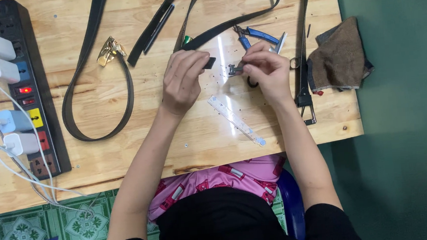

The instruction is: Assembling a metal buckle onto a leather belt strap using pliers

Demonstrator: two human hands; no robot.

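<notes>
My left hand [183,79] pinches the cut end of a black leather belt [227,25] that runs away across the wooden table [125,151]. Just to its right, my right hand [266,71] holds a small silver metal buckle piece [234,70] close to that belt end. The two hands sit a few centimetres apart over the middle of the table. Blue-handled pliers [255,34] lie just beyond my right hand.
A second black belt with a gold buckle [110,50] loops at the left. A black power strip [26,88] with white chargers lies along the left edge. A clear ruler [236,119] lies near the front; a brown cloth [339,56] and another belt buckle [307,109] sit at the right.
</notes>
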